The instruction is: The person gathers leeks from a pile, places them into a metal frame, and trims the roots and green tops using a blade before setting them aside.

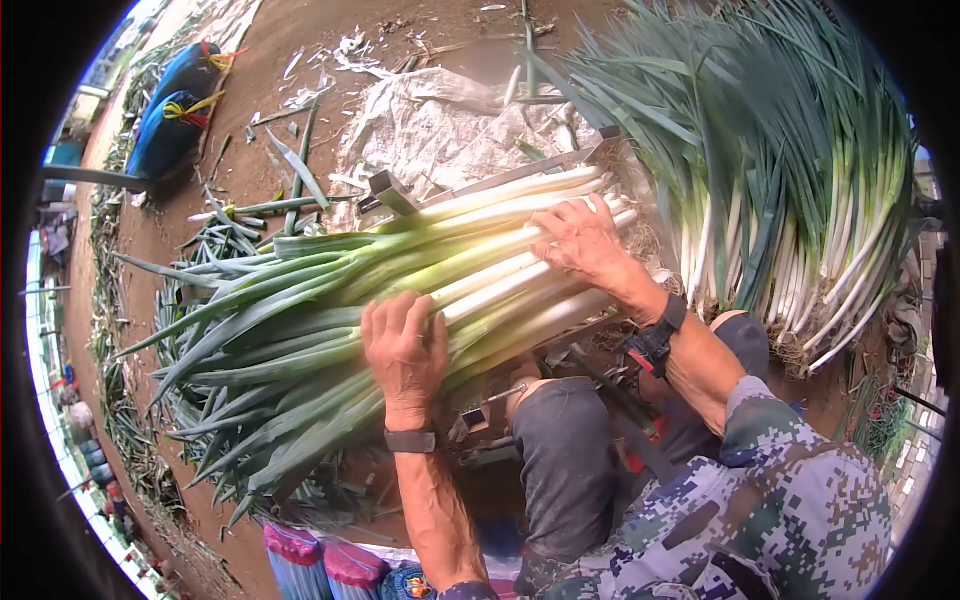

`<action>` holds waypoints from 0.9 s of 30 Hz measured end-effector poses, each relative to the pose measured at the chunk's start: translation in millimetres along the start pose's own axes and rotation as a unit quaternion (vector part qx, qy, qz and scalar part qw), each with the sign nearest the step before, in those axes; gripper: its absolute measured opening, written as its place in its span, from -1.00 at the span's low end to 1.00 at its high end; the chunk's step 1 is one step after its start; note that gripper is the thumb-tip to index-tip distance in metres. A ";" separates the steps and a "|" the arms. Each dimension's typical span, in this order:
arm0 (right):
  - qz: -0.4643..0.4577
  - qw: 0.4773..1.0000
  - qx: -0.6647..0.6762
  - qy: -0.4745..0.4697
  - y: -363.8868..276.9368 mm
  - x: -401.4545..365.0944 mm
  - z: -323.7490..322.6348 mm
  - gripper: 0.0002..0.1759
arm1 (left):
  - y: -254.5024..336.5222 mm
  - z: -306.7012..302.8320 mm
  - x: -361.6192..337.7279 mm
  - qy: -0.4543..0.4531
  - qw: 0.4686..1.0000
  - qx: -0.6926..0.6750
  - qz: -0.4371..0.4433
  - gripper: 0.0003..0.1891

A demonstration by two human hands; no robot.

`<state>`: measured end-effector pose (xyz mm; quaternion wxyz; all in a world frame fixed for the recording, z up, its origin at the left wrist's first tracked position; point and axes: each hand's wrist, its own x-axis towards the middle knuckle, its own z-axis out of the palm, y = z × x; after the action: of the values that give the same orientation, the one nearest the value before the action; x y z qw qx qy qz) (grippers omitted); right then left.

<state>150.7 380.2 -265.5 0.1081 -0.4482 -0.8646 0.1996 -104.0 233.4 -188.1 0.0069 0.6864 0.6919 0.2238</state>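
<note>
A thick layer of long green onions [470, 270] lies across a metal frame [510, 177] in front of me, green leaves to the left and white stems to the right. My left hand [405, 345] rests on the stalks near where green turns pale, its fingers bent over them. Farther right, my right hand [580, 240] lies on the white stems near the root end, fingers curled and slightly apart. Whether either hand grips a stalk is hard to make out, as the fingertips are partly hidden.
Large upright bundles of green onions [790, 200] stand at the right. A whitish sheet [430, 120] lies on the dirt beyond the frame. Blue bags [170, 130] sit at the upper left. Pink-topped blue packs [350, 565] are at the bottom, and cut leaves litter the ground.
</note>
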 end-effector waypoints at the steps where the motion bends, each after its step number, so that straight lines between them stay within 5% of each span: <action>1: -0.015 0.999 0.006 -0.033 -2.2 4.0 -14.0 -0.51 | 1.3 1.3 -2.9 0.019 1.000 0.004 0.004 -0.78; 6: 0.002 0.982 0.083 -0.169 11.7 12.2 -27.3 -0.42 | 9.1 13.2 -16.5 0.117 0.992 0.040 0.015 -0.78; 10: -0.074 0.994 0.068 -0.045 4.3 16.4 -32.0 -0.47 | 13.9 8.6 -19.4 0.147 0.988 0.042 0.026 -0.80; 14: -0.184 0.954 -0.006 0.236 -33.9 17.9 -94.7 -0.53 | 23.4 4.3 -25.0 0.169 0.985 0.040 0.023 -0.81; 18: -0.170 0.925 -0.012 0.341 -26.8 28.7 -122.8 -0.58 | 34.2 -12.7 -9.1 0.126 0.991 0.034 -0.037 -0.83; 22: -0.179 0.904 -0.021 0.387 -32.2 28.7 -145.6 -0.56 | 20.6 -24.8 33.0 0.075 0.995 0.044 -0.053 -0.64; 27: -0.149 0.905 0.011 0.399 -40.3 27.0 -150.6 -0.58 | -29.5 -12.3 84.6 -0.100 0.983 0.139 -0.070 -0.41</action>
<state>160.8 418.8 -112.4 0.4771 -0.3547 -0.8041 -0.0051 -140.7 311.6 -161.2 -0.0036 0.6493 0.7585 0.0545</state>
